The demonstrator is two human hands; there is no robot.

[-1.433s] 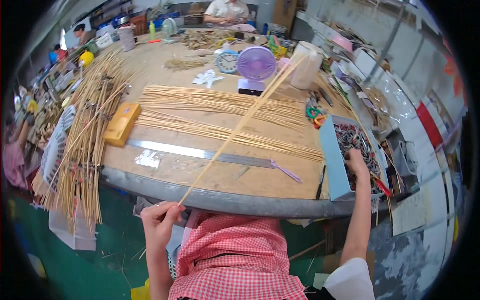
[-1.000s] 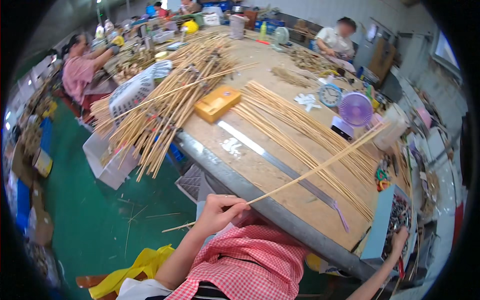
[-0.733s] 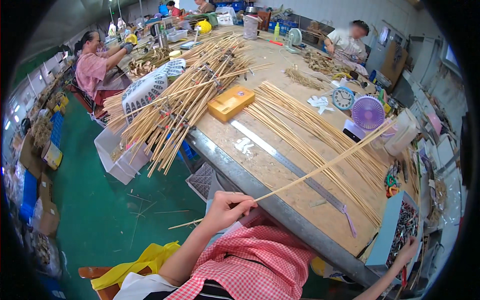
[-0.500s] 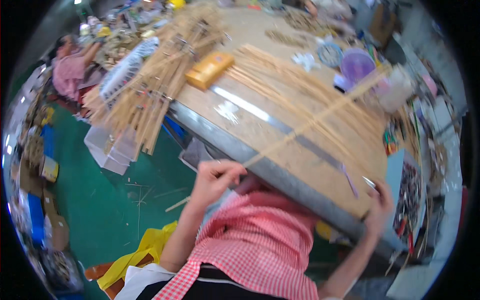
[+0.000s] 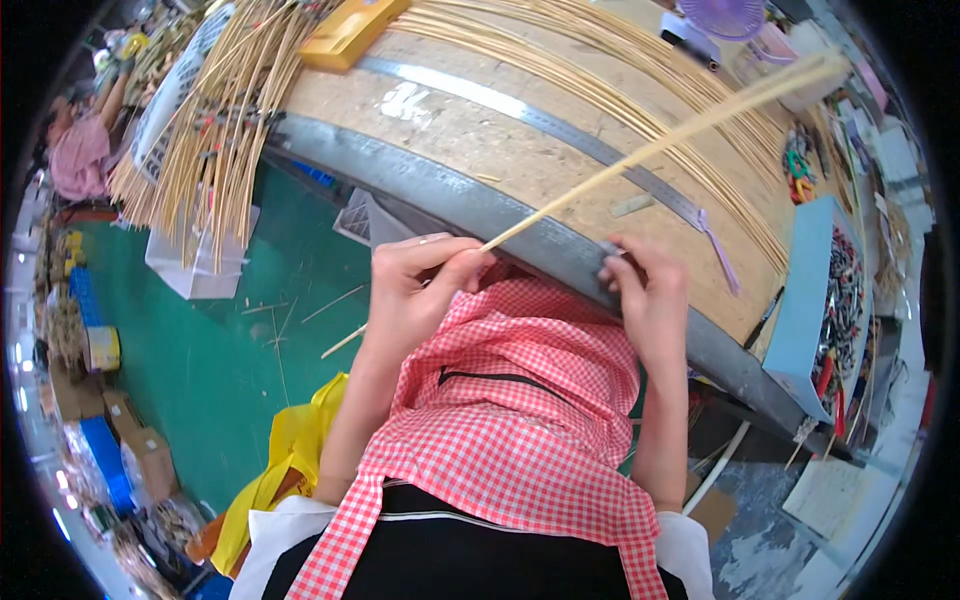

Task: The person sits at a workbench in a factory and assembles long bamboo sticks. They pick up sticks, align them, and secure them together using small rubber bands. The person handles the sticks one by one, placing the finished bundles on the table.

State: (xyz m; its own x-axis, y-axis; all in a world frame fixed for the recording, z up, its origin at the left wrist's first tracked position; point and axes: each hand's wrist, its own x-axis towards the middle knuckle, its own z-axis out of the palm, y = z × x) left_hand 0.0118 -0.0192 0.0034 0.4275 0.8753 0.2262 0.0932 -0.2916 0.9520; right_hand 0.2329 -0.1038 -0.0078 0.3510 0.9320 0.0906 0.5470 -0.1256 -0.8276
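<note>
My left hand (image 5: 415,295) pinches a long pale bamboo strip (image 5: 660,140) near its lower end; the strip slants up to the right over the wooden table (image 5: 470,130), and its short tail sticks out below my hand. My right hand (image 5: 650,295) is at the table's metal front edge (image 5: 480,205), fingers curled around a small dark object that I cannot make out. A red-and-white checked apron (image 5: 510,400) covers my lap below both hands. Many thin bamboo strips (image 5: 620,70) lie side by side on the table, along with a long steel ruler (image 5: 530,115).
A thick bundle of bamboo sticks (image 5: 215,110) overhangs the table's left end above a white crate (image 5: 195,270). A yellow box (image 5: 350,30) sits at the top. A blue tray (image 5: 810,290) of tools and a purple fan (image 5: 730,15) are at right. Another person (image 5: 85,150) sits far left.
My head has tipped down, so the table slides up in view. My right hand came in from the far right end of the table edge to the edge in front of me. My left hand keeps the strip.
</note>
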